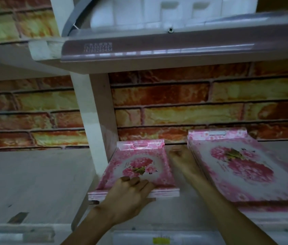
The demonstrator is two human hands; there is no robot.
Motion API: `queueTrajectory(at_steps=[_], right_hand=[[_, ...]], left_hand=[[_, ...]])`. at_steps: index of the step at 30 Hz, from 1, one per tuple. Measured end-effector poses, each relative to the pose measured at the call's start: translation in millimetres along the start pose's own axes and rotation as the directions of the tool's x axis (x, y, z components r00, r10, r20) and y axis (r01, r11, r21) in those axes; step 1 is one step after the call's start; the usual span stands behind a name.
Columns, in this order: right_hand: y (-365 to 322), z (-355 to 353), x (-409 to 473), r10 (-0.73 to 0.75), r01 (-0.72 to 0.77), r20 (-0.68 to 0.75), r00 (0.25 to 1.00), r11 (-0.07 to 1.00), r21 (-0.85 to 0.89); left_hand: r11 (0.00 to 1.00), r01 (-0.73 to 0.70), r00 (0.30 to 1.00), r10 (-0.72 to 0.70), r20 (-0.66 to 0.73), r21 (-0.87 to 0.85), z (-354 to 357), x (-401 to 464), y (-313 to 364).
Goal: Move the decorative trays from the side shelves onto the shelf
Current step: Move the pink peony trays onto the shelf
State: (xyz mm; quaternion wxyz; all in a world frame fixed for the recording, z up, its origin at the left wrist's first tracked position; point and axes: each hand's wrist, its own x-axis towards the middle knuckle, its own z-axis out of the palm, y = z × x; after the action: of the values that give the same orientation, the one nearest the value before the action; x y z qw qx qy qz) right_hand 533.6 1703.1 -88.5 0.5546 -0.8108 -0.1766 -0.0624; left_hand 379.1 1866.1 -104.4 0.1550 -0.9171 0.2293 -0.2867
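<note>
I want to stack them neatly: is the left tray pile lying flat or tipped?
Flat. The left pile rests on the shelf, picture side up, handle end toward the wall.

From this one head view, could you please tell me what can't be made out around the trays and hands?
- Right hand: motion-blurred between the stacks, so its grip is unclear.
- Right tray stack: cut off by the frame's right edge.
- Left tray stack: front edge partly covered by the left hand.
- Print on the upper shelf: too blurred to read.
</note>
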Motion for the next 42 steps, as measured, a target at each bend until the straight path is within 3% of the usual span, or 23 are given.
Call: queueTrajectory(at_steps=[2, 5, 9, 13, 18, 23, 31, 34, 37, 40, 42], right_hand=[[13, 9, 7, 0.174, -0.177, 0.041, 0.984, 0.979, 0.098], [15, 13, 6, 0.399, -0.488, 0.300, 0.866, 0.803, 0.341], [13, 15, 12, 0.353, -0.637, 0.559, 0.750, 0.612, 0.469], [4, 24, 25, 0.330, -0.673, 0.614, 0.717, 0.557, 0.486], [1, 30, 31, 0.431, -0.632, 0.503, 0.749, 0.692, 0.348], [3, 28, 27, 0.454, -0.597, 0.427, 0.782, 0.742, 0.305], [-28, -1, 13, 0.366, -0.473, 0.310, 0.877, 0.771, 0.426], [-44, -19, 15, 0.333, -0.376, 0.175, 0.927, 0.828, 0.415], [-55, -40, 13, 0.301, -0.313, 0.095, 0.949, 0.857, 0.409], [-62, -62, 5, 0.288, -0.271, 0.020, 0.958, 0.876, 0.398], [-59, -75, -1, 0.288, -0.261, -0.007, 0.958, 0.877, 0.403]], left_hand=[[1.000, 0.013, 1.000, -0.013, -0.023, -0.012, -5, 5, -6], [1.000, 0.012, 0.999, -0.013, -0.049, -0.024, -11, 12, -14], [1.000, 0.005, 0.999, -0.006, -0.049, -0.014, -14, 18, -23], [1.000, -0.019, 0.999, 0.019, -0.034, -0.009, -14, 20, -26], [0.999, -0.033, 0.999, 0.033, -0.031, -0.015, -15, 20, -26], [0.998, -0.002, 1.000, 0.001, -0.013, -0.067, -20, 18, -25], [0.983, -0.010, 0.999, 0.001, -0.053, -0.184, -39, 12, -15], [0.948, 0.034, 0.999, -0.036, -0.001, -0.316, -49, 16, -11], [0.857, 0.062, 0.996, -0.022, 0.084, -0.512, -62, 25, -10], [0.647, 0.132, 0.991, -0.079, 0.105, -0.751, -70, 34, -12], [0.522, 0.178, 0.976, -0.199, 0.084, -0.834, -68, 41, -16]])
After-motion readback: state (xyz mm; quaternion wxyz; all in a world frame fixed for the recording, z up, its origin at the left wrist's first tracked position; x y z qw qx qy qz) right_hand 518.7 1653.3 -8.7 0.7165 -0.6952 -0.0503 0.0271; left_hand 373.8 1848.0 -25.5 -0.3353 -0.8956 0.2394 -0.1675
